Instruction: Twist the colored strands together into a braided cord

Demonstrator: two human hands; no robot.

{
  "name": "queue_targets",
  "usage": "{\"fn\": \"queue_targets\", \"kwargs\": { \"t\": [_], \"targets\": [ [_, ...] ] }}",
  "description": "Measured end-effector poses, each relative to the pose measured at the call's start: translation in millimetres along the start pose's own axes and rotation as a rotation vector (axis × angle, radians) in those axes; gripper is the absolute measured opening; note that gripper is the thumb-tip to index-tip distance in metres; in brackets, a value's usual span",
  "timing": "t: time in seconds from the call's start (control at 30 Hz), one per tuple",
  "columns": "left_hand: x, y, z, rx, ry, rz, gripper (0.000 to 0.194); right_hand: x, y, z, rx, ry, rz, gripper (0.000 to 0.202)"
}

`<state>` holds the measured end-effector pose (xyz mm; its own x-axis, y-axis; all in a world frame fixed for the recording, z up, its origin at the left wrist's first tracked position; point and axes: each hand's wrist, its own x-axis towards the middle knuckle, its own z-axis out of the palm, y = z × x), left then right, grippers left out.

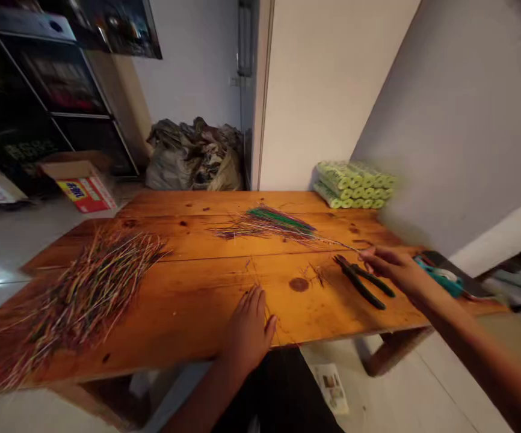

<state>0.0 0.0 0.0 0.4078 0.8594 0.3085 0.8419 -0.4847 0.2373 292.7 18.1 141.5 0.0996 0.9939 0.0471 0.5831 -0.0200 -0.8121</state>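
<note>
My left hand (pixel 250 328) lies flat near the table's front edge, fingers stretched out, with a few thin wire scraps (pixel 254 273) by its fingertips. On the right, my right hand (pixel 389 267) pinches the end of a thin twisted wire (pixel 339 243). That wire runs left toward a bundle of green, red and purple wires (pixel 283 221) at the table's middle. Just below and left of my right hand are dark-handled pliers (pixel 362 282), jaws pointing up and left. More short scraps (pixel 317 275) lie left of the pliers.
A large heap of coloured wires (pixel 93 285) covers the left of the wooden table (pixel 197 300). Pale green rolled packs (pixel 355 184) are stacked at the back right. A teal object (pixel 443 278) sits at the right edge. Beyond stand a carton (pixel 86 186) and stuffed sacks (pixel 195 156).
</note>
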Motion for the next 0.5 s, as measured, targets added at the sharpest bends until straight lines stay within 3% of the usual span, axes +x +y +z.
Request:
{"fn": "queue_targets", "kwargs": {
  "t": [0.13, 0.27, 0.37, 0.5],
  "targets": [
    [1, 0, -0.8, -0.02, 0.003, -0.007, 0.048, -21, -4, -4, -0.009, 0.051, -0.074, 0.037],
    [1, 0, -2.5, -0.044, 0.001, 0.004, 0.047, -43, -9, 10, -0.114, 0.124, -0.138, 0.031],
    [1, 1, -3.7, -0.057, 0.012, 0.006, 0.046, -60, -4, 39, -0.193, 0.153, -0.169, 0.029],
    [1, 1, -4.8, -0.086, 0.024, 0.002, 0.046, -82, 15, 96, -0.298, 0.2, -0.247, 0.025]
  ]
}}
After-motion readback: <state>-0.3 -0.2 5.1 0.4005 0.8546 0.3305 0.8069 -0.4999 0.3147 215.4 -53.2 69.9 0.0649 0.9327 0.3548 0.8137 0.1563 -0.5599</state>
